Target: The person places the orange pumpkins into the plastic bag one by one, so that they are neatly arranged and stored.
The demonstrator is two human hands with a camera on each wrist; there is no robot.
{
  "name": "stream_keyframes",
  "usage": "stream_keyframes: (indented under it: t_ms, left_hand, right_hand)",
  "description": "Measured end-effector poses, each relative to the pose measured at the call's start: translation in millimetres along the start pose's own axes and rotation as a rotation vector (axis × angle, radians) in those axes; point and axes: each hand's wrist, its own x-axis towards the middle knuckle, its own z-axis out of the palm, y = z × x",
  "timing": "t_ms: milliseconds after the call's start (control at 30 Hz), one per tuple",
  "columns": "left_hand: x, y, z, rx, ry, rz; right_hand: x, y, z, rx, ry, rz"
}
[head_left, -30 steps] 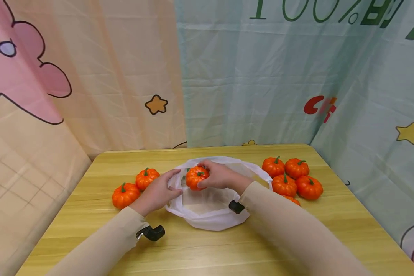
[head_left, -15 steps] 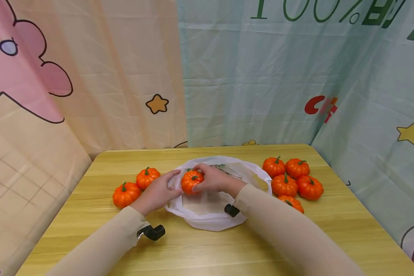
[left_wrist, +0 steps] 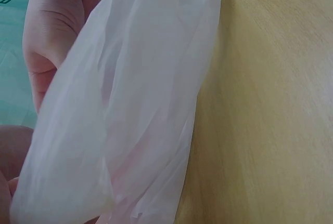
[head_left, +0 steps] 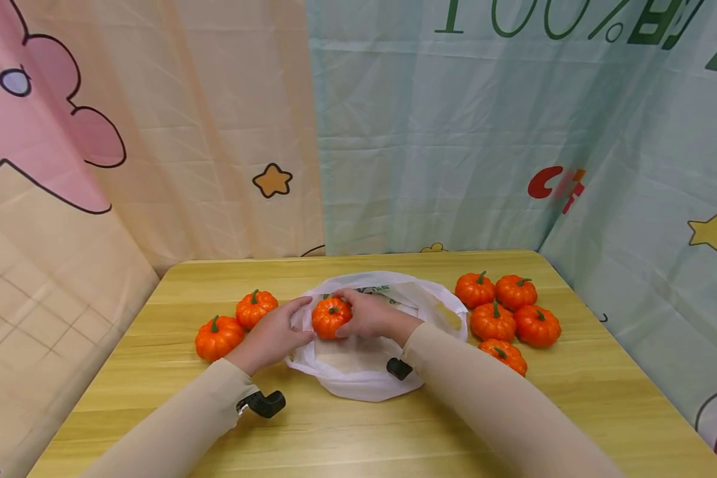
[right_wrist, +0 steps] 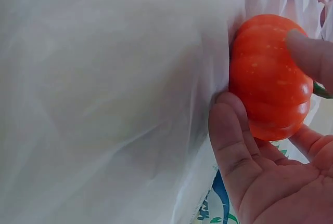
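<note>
My right hand [head_left: 379,315] grips a small orange pumpkin [head_left: 328,318] with a green stem, over the mouth of a white plastic bag [head_left: 373,388]. In the right wrist view the thumb lies across this pumpkin [right_wrist: 268,78], the fingers reach under it, and white plastic sits right beside it. At the bag's left rim my left hand [head_left: 271,338] holds the plastic, with thumb and forefinger spread apart. The bag wall [left_wrist: 140,94] fills much of the left wrist view and hides most of that hand. Green print shows inside the bag.
Two pumpkins [head_left: 218,337] lie left of the bag, beside my left forearm. Several more pumpkins [head_left: 492,322] cluster to its right; the nearest is partly behind my right sleeve. A wooden table [head_left: 334,441] carries everything, with printed curtains [head_left: 424,166] around its back and sides.
My right hand has moved slightly left and down with the pumpkin, toward the left hand. More of the nearest right-hand pumpkin shows beside the sleeve. The left hand has stayed at the rim.
</note>
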Motion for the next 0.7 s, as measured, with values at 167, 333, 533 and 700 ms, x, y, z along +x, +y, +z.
stream_keyframes:
  t_ms: [167,333,533,700]
  left_hand:
    - [-1.7,2.9,-1.4,0.026,0.006,0.009]
    - [-2.7,4.6,-2.1,0.017,-0.002,0.002]
    - [-2.5,4.8,-1.7,0.001,-0.014,-0.004]
    - [-2.4,4.8,-0.8,-0.004,-0.021,-0.015]
  right_hand:
    - [0.9,0.4,0.4,0.007,-0.005,0.009]
    - [2.1,0.6,1.9,-0.003,0.006,0.018]
    - [2.5,1.2,3.1,-0.002,0.021,0.024]
    - [3.1,2.7,3.7,-0.002,0.026,0.034]
